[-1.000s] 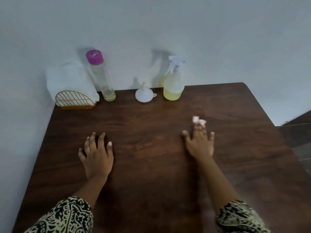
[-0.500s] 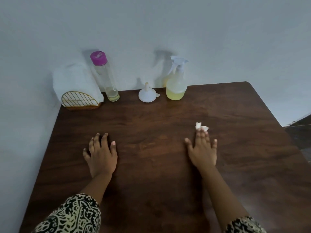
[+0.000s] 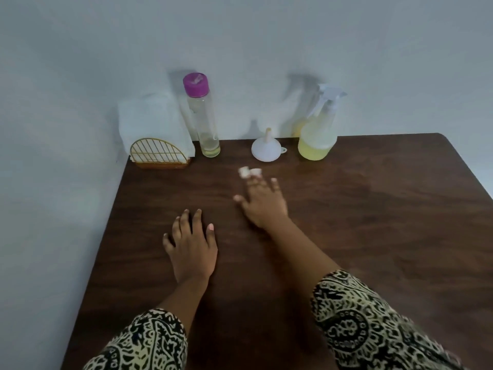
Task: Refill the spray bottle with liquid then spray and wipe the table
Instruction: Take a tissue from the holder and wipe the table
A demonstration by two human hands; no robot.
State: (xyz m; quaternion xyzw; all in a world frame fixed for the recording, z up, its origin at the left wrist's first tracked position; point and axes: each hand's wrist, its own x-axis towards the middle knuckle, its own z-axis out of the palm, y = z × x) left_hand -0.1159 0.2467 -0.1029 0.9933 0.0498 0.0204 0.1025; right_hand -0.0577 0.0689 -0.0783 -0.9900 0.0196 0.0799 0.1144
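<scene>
A clear spray bottle (image 3: 317, 137) with yellow liquid in its lower part stands at the back of the dark wooden table (image 3: 373, 236). Left of it lies a white funnel (image 3: 266, 149), mouth down. A tall clear bottle (image 3: 203, 118) with a purple cap holds a little liquid at its bottom. My right hand (image 3: 262, 204) lies flat, fingers straight, pressing a small white wad of tissue (image 3: 249, 172) under its fingertips, just in front of the funnel. My left hand (image 3: 190, 245) rests flat on the table with nothing in it.
A gold wire holder (image 3: 157, 154) with white tissues (image 3: 152, 121) stands at the table's back left corner against the wall. The table's left edge runs close to the wall. Its right edge drops to a dark floor.
My right hand has slid forward and to the left with the tissue wad, closer to the funnel. The view has shifted left. My left hand has stayed flat.
</scene>
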